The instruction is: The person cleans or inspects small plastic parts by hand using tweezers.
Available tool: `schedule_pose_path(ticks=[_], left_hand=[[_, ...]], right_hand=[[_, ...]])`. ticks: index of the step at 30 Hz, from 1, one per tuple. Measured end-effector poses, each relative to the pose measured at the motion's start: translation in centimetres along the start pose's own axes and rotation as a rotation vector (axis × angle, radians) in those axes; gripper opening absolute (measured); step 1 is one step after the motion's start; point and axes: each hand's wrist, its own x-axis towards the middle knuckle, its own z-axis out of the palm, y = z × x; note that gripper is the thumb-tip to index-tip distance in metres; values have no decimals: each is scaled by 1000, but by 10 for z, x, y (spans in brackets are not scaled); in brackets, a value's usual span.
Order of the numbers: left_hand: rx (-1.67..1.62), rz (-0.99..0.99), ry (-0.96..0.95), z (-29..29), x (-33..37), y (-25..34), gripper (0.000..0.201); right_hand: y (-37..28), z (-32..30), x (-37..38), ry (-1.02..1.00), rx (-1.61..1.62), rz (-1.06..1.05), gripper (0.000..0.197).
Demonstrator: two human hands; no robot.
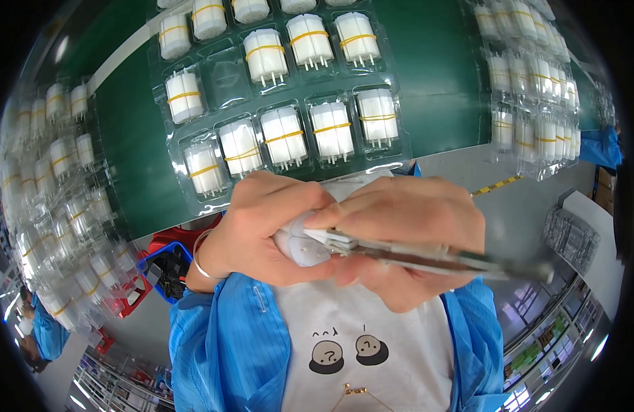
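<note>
My left hand [265, 223] is closed around a white cylindrical part with pins [304, 248], its end turned toward my right hand. Between the fingers of my right hand [416, 230] is a slim metal tool that looks like tweezers [461, 262], with its pale tip at the end of the white part. My fingers hide most of that part and some of the tool. Just beyond my hands lies a clear plastic blister tray [317, 93], holding rows of white cylindrical parts [284, 134] with yellow bands and short pins. One pocket [224, 75] in the tray holds no part.
The tray lies on a green tabletop [440, 103]. Stacked trays of similar parts stand at the left [63, 199] and the right [537, 89]. Below the table's left edge are a blue bin [167, 271] with dark items and a red stool [135, 299]. Someone in blue sits at far left.
</note>
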Motion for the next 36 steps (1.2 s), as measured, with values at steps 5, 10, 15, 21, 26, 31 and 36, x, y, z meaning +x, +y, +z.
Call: schedule_pose_path(ticks=[5, 10, 15, 21, 26, 31, 36], left_hand=[[-55, -115, 163, -2, 7, 19, 38], [122, 30, 178, -3, 2, -1, 46], [63, 76, 263, 4, -1, 2, 46], [29, 28, 372, 2, 3, 3, 40], [225, 47, 267, 0, 3, 7, 37], [320, 15, 205, -3, -1, 9, 40], [333, -33, 200, -2, 0, 11, 41]], right_hand=[[7, 7, 2, 216, 366, -36, 29], [3, 8, 0, 230, 383, -59, 36], [2, 15, -2, 276, 416, -56, 43], [-7, 9, 1, 238, 341, 100, 40], [4, 9, -3, 235, 235, -34, 38], [5, 17, -2, 311, 353, -107, 38], [-1, 5, 2, 153, 152, -27, 35]])
